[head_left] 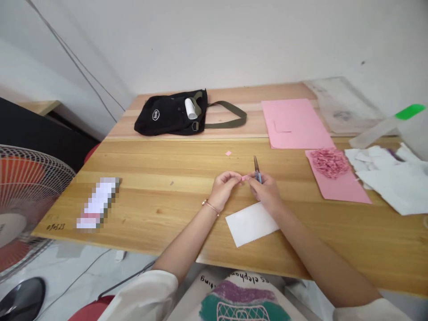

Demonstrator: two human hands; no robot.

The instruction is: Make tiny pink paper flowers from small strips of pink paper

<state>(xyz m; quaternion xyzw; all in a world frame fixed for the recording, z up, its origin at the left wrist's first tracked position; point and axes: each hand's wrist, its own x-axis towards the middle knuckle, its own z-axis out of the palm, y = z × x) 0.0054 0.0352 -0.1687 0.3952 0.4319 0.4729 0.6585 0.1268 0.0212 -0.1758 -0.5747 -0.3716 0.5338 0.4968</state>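
Note:
Between the fingertips of both hands is a small piece of pink paper. My left hand pinches its left side. My right hand pinches the other side and also keeps a pair of tweezers or narrow scissors in its fingers, the dark tips pointing away from me; I cannot tell which tool it is. Under my right wrist lies a white sheet of paper. A tiny pink scrap rests on the table beyond my hands.
Pink sheets lie at the back right, with crumpled pink shreds on another pink sheet. White papers and a green-capped bottle are farther right. A black bag is at the back, a blurred phone-like object left, a fan beside the table.

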